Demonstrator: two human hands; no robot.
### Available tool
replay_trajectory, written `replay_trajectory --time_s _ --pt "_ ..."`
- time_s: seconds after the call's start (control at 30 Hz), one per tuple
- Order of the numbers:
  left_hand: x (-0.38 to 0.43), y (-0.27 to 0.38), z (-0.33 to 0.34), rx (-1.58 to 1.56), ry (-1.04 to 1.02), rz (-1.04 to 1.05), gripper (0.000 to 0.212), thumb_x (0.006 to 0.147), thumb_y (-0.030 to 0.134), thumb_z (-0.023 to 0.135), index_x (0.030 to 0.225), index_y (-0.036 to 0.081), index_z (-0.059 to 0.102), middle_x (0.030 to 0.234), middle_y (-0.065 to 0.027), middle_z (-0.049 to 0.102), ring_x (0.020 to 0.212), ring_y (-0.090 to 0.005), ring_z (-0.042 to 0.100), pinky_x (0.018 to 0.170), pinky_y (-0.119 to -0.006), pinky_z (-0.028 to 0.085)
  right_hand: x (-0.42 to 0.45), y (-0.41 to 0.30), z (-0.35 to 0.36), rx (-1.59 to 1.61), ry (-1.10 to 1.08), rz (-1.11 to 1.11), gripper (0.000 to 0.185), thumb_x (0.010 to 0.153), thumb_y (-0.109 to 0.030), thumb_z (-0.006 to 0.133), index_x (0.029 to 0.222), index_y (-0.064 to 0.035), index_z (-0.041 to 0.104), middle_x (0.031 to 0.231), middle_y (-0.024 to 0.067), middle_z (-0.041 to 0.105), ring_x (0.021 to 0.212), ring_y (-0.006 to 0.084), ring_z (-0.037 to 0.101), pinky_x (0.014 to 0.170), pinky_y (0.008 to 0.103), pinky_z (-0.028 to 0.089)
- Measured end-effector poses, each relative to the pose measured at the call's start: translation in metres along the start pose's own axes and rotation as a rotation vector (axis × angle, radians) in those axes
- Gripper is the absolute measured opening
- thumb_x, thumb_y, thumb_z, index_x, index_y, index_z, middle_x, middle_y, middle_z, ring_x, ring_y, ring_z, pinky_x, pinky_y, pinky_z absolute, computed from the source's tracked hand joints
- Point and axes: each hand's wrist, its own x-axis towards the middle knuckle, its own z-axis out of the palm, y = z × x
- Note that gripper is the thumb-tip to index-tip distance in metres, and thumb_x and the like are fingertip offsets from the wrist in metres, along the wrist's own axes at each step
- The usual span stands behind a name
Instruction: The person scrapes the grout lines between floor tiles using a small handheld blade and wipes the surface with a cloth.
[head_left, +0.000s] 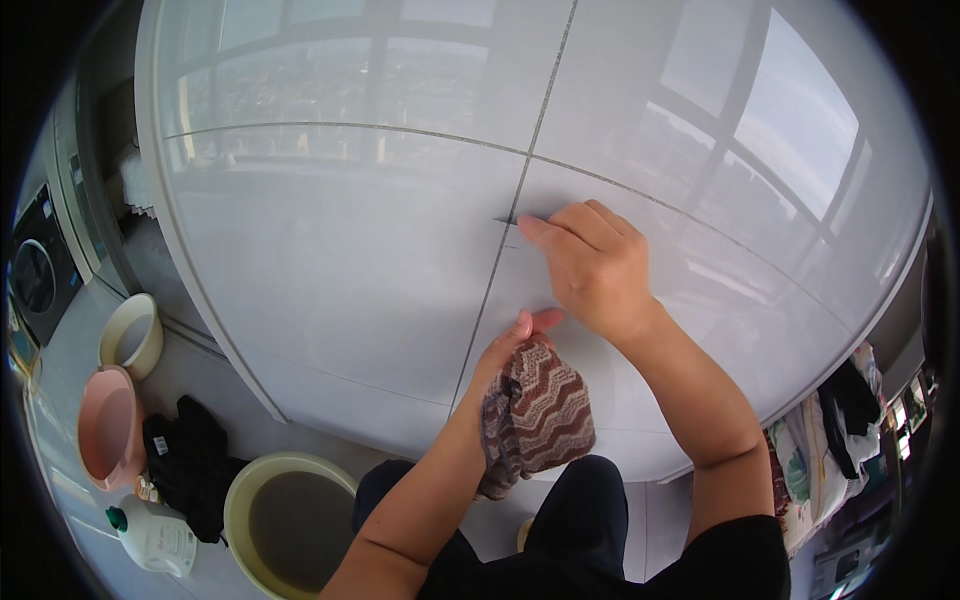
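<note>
Before me stands a glossy white tiled wall (337, 262) with dark grout lines. My left hand (517, 337) holds a brown and beige zigzag-patterned cloth (551, 409), which hangs below its raised thumb. Higher and to the right, my right hand (596, 262) is curled close to the wall, its thumb near a vertical grout line. A short dark streak or thin tip (506, 220) shows just left of that thumb; which of these it is, I cannot tell. A fainter short mark (511, 247) lies below it. The inside of the right hand is hidden.
On the floor at lower left are a cream basin of murky water (236, 502), a pink basin (88, 424), another cream basin (154, 352), black fabric (187, 457) and a white jug (154, 536). A washing machine (41, 262) stands far left. Piled fabrics (817, 442) lie at right.
</note>
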Motion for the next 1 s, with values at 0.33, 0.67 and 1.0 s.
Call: replay_trajectory --time_s 0.33,0.67,1.0 --pt "-0.002 0.003 0.003 -0.009 0.004 -0.017 0.050 0.086 0.040 0.056 0.114 -0.001 0.049 0.071 -0.0020 0.055 0.061 -0.0128 0.057 0.056 -0.027 0.048 0.007 0.000 -0.004 -0.054 -0.051 0.018 0.028 0.057 0.003 0.058 0.081 -0.0074 0.065 0.066 0.0008 0.049 0.058 0.0167 0.050 0.045 0.0277 0.041" --pt "-0.006 0.007 0.011 0.013 0.085 -0.033 0.052 0.085 0.041 0.058 0.115 0.000 0.049 0.070 -0.0007 0.054 0.060 -0.0121 0.056 0.057 -0.027 0.047 0.002 0.000 -0.006 -0.005 -0.051 0.011 0.028 0.059 0.008 0.058 0.082 -0.0055 0.066 0.064 0.0030 0.050 0.056 0.0177 0.049 0.044 0.0284 0.040" --pt "-0.002 0.007 0.007 -0.011 0.066 -0.056 0.053 0.083 0.043 0.059 0.115 0.001 0.050 0.072 -0.0004 0.054 0.063 -0.0121 0.056 0.059 -0.028 0.048 -0.004 0.001 -0.012 -0.019 -0.071 0.029 0.028 0.057 0.006 0.058 0.081 -0.0072 0.066 0.065 0.0016 0.049 0.057 0.0173 0.050 0.044 0.0284 0.041"
